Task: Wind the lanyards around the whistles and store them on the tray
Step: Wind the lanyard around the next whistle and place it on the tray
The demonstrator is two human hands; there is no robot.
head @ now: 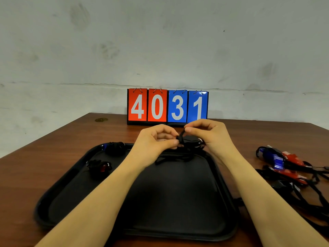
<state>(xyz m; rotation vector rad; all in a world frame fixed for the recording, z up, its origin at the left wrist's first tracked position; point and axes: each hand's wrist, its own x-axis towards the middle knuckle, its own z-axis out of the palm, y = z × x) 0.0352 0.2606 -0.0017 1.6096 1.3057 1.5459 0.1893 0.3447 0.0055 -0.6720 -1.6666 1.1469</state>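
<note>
Nearest: 2 bare forearms reaching in over the tray (74, 198), a matte black, shallow, rounded-corner piece with a raised rim, flat on a glossy brown wood-grain table (35, 168). Near edge of the tray partly covered by the forearms.

On the tray's left side, a wound bundle (98, 167): dark cord wrapped tight, a red glint showing through. At the tray's far left corner, a second wound bundle (114, 147), black cord over a blue body with a metal ring.

Above the tray's far edge, both hands close together. Left hand (156, 141) pinching one end of a black whistle (188, 140) between thumb and fingertips. Right hand (211, 134) curled around the other end, thumb and forefinger nipping a loop of black lanyard (170, 158). Whistle smooth and dark, mostly hidden by fingers; a small metal ring just visible by the right palm. Loose cord drooping onto the tray's far part, black on black, hard to trace.

Right of the tray, on bare table, a pile of unwound whistles (283, 163): glossy red and blue plastic bodies, tangled in flat black cords, cut off by the frame's right edge; count unclear.

Beyond the tray, against a scuffed pale wall (160, 41), a flip scoreboard (167, 106): 2 red cards, 2 blue, reading 4 0 3 1, hung on wire rings.
</note>
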